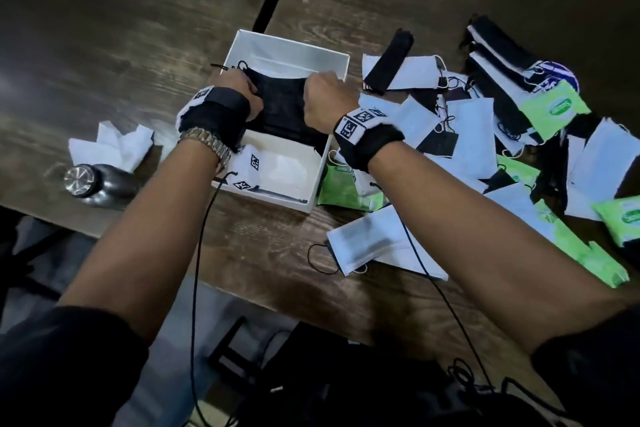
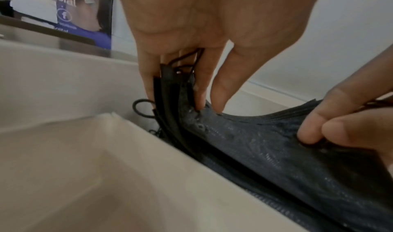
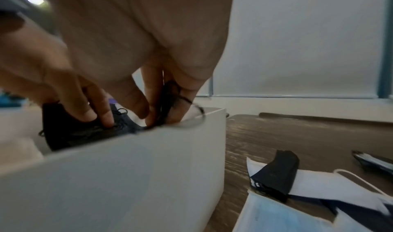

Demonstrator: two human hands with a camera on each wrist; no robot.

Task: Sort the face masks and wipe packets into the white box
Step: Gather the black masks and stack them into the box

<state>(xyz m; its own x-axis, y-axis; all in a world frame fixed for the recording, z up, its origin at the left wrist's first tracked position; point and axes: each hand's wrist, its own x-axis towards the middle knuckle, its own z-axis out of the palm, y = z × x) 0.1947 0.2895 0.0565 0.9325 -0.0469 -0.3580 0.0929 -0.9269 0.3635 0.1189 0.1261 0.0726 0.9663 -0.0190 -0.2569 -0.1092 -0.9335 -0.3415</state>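
From the head view I see a dark wooden table [image 1: 121,45] with a black gap running down it. A white box [image 1: 313,198] sits open in the middle. To its right lies a messy pile of white and black face masks [image 1: 474,135] and green wipe packets [image 1: 550,107]. To the left of the box are a crumpled tissue [image 1: 110,146] and a metal bottle [image 1: 93,184] lying on its side. My left hand [image 1: 242,94] and my right hand [image 1: 325,100] are both over the box, each grabbing one end of a stack of black masks [image 1: 282,111]. The stack is inside the box, at its far half.

From the left wrist view I see the pale inside wall of the box [image 2: 53,87], a plain light wall behind it, and a purple poster [image 2: 85,16] far off. My left fingers [image 2: 219,91] pinch the left end of the black masks [image 2: 266,148], with the ear loops bunched between them. My right hand [image 2: 351,124] grips the other end.

From the right wrist view I see the outside of the box [image 3: 127,176], the wooden table [image 3: 297,134] beside it, and a white wall. My right fingers [image 3: 100,112] press and pinch the black masks [image 3: 80,131] just inside the box rim. More masks [image 3: 308,193] lie on the table near the box.
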